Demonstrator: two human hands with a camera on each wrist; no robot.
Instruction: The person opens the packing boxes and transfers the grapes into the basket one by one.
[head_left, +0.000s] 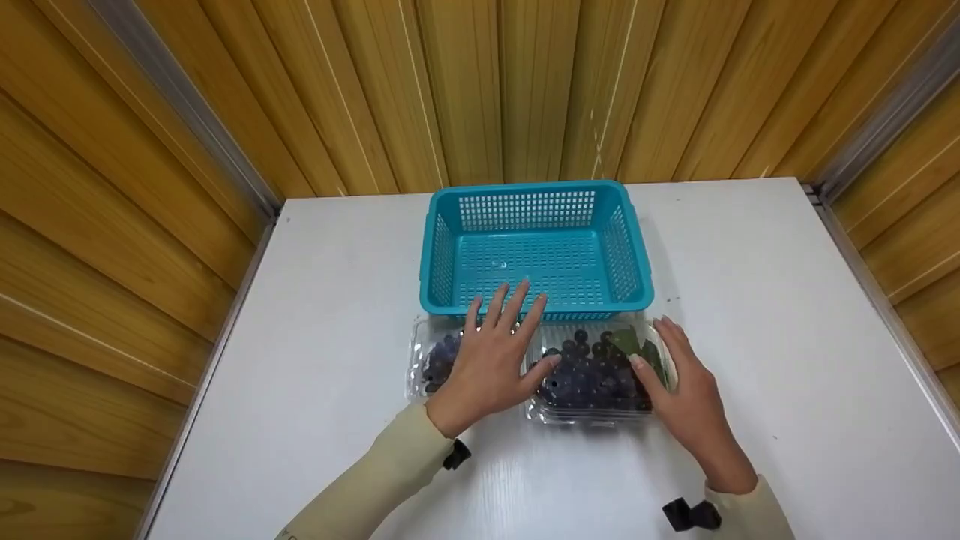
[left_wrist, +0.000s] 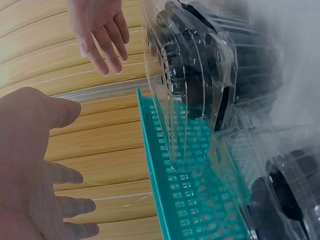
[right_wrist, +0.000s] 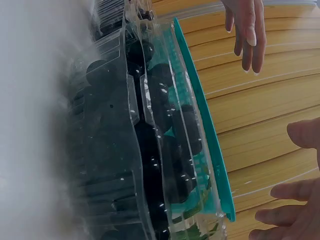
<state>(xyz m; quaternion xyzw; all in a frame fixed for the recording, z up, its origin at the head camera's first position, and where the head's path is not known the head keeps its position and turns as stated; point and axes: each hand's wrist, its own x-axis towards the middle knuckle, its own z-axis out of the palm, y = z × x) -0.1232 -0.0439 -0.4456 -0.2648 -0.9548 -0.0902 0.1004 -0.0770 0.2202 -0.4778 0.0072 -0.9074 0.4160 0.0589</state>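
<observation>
Grapes (head_left: 589, 379) in clear boxes (head_left: 581, 415) beside teal basket (head_left: 540, 259); left hand (head_left: 491, 367) spread wide above, right hand (head_left: 690, 394) also wide

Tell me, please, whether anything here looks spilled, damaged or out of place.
Nothing stands out. The blue basket sits upright, and the dark grapes in view lie inside the left box and the right box, with none seen spilled on the table. The left box is partly hidden in the head view.

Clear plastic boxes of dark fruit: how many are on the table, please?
2. The left box is partly hidden by the left hand; the right box is beside it, near the right hand. Both are in front of the blue basket.
</observation>
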